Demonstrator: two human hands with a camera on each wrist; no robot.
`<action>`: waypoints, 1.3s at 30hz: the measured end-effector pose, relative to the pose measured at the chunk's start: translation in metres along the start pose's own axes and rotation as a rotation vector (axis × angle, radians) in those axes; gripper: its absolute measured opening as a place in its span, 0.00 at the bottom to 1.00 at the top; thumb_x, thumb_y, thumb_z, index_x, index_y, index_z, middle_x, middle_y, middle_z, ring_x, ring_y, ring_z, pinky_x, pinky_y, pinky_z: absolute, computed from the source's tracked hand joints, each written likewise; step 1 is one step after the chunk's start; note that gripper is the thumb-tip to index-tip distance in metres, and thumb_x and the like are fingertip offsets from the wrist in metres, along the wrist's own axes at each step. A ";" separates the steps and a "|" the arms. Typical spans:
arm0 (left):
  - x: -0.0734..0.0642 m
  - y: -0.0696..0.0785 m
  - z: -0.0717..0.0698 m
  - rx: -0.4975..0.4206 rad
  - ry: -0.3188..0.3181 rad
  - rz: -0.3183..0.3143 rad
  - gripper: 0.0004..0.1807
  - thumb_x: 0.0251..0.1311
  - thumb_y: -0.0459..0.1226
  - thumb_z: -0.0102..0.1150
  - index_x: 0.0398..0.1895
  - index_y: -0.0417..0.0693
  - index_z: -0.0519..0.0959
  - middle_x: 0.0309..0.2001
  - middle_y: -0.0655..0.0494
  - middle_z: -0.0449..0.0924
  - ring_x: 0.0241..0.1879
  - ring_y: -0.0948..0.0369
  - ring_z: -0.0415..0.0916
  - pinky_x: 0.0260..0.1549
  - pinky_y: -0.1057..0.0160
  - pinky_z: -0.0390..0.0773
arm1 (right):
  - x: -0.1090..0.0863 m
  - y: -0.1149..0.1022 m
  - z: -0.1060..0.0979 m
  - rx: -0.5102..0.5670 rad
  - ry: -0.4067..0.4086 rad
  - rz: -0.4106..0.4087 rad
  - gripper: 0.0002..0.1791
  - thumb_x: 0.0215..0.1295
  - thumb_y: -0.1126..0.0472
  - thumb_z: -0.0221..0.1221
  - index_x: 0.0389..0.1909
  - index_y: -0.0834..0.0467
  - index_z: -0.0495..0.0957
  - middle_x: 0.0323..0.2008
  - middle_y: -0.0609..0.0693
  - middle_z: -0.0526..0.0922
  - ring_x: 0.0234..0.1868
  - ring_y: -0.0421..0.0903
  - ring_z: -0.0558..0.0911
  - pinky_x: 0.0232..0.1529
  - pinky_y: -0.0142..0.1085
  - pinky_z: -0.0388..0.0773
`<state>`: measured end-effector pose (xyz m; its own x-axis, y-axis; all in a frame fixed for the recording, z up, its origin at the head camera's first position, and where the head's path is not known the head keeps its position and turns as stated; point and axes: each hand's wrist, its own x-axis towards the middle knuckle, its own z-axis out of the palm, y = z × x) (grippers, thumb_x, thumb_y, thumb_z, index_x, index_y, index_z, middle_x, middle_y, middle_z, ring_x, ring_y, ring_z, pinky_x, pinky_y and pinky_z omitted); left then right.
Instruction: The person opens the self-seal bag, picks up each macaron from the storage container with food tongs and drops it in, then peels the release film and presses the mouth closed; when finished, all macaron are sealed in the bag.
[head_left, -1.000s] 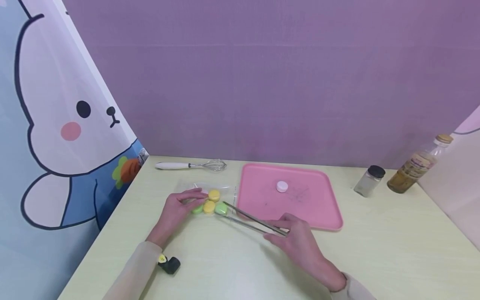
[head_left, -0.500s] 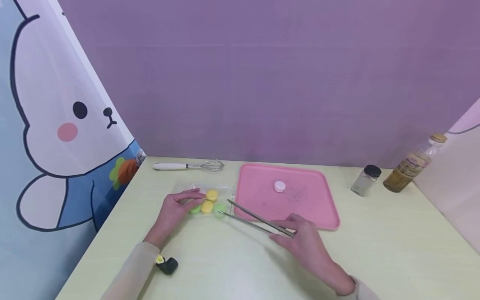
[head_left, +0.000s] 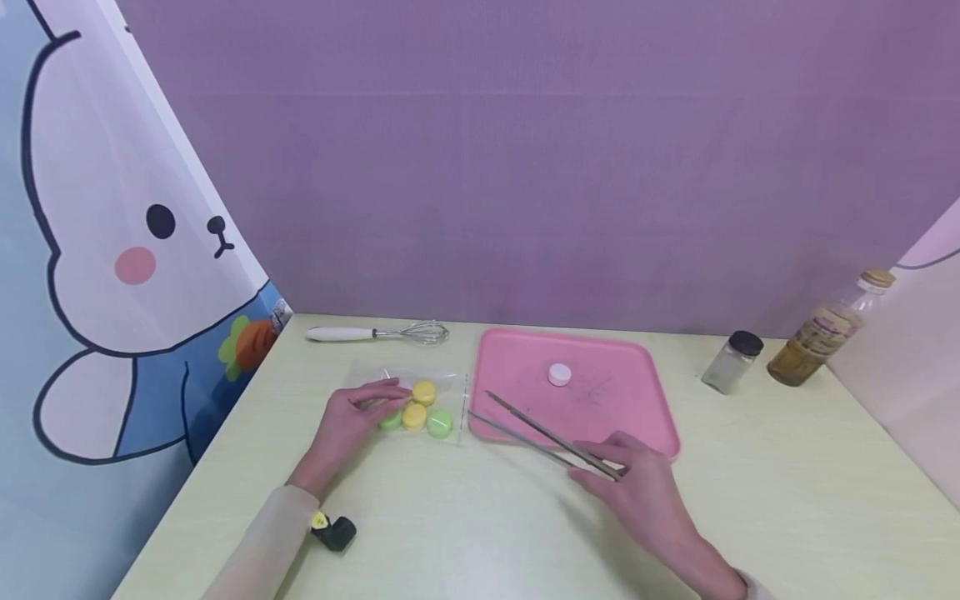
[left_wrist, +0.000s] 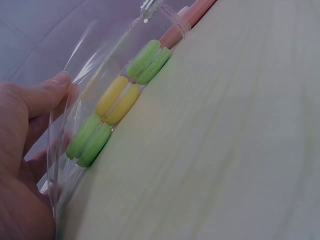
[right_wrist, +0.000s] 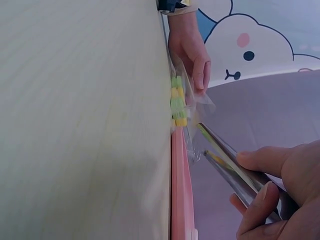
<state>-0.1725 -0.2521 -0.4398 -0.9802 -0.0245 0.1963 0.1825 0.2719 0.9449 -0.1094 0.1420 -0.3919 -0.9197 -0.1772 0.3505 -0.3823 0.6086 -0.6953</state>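
My left hand (head_left: 348, 425) pinches the open side of a clear plastic bag (head_left: 453, 385) lying on the table. Inside the bag sit green macarons (left_wrist: 88, 140) and yellow macarons (head_left: 423, 392), with a pale pink one partly hidden by the fingers. A green macaron (head_left: 440, 423) lies nearest the bag's right end. My right hand (head_left: 645, 492) grips metal tongs (head_left: 551, 437), whose tips are spread with nothing between them, over the left part of the pink tray (head_left: 637, 417). One pale pink macaron (head_left: 559, 374) rests on that tray.
A whisk (head_left: 375, 333) with a white handle lies behind the bag. At the back right stand a small jar (head_left: 731, 363) with a black lid and a corked glass bottle (head_left: 821, 337) of brown liquid. A purple backdrop rises behind the table's far edge.
The tongs' tips have spread off the right-hand green macaron, and my right hand has carried them right, over the tray. The left hand stays at the bag.
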 end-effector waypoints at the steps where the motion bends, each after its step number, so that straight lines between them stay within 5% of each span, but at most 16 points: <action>1: 0.000 0.000 0.000 -0.005 0.000 0.000 0.12 0.59 0.38 0.73 0.43 0.43 0.89 0.51 0.49 0.86 0.64 0.53 0.74 0.71 0.53 0.64 | -0.001 0.001 -0.002 -0.005 0.008 0.000 0.19 0.47 0.64 0.79 0.43 0.51 0.90 0.28 0.39 0.79 0.22 0.35 0.68 0.12 0.29 0.67; 7: -0.002 0.008 0.000 -0.011 -0.006 -0.017 0.11 0.61 0.33 0.70 0.45 0.38 0.87 0.54 0.42 0.84 0.66 0.49 0.72 0.72 0.50 0.60 | -0.006 0.006 -0.012 -0.038 0.035 0.019 0.19 0.48 0.62 0.79 0.44 0.50 0.90 0.28 0.38 0.79 0.18 0.33 0.65 0.12 0.29 0.66; 17: -0.012 0.044 0.001 0.000 -0.021 -0.047 0.11 0.63 0.30 0.68 0.46 0.31 0.85 0.55 0.35 0.81 0.66 0.44 0.71 0.72 0.49 0.61 | -0.014 0.022 -0.029 -0.115 0.101 0.057 0.19 0.49 0.60 0.79 0.45 0.49 0.90 0.32 0.40 0.81 0.20 0.33 0.65 0.12 0.28 0.65; 29: -0.002 0.006 0.000 -0.020 -0.005 -0.039 0.11 0.61 0.35 0.71 0.45 0.40 0.88 0.55 0.43 0.83 0.66 0.51 0.71 0.73 0.51 0.60 | -0.012 0.037 -0.045 -0.184 0.173 0.099 0.19 0.50 0.59 0.78 0.45 0.54 0.90 0.32 0.45 0.81 0.15 0.33 0.64 0.12 0.30 0.64; 39: -0.003 0.005 0.000 -0.031 -0.006 -0.019 0.11 0.60 0.38 0.72 0.45 0.43 0.88 0.56 0.45 0.83 0.66 0.53 0.72 0.73 0.52 0.59 | 0.001 0.046 -0.048 -0.225 0.186 0.106 0.18 0.52 0.56 0.78 0.45 0.57 0.89 0.33 0.49 0.84 0.19 0.37 0.67 0.16 0.32 0.65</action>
<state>-0.1687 -0.2503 -0.4359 -0.9840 -0.0238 0.1767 0.1659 0.2419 0.9560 -0.1233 0.2072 -0.3939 -0.9132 0.0287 0.4064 -0.2362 0.7755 -0.5855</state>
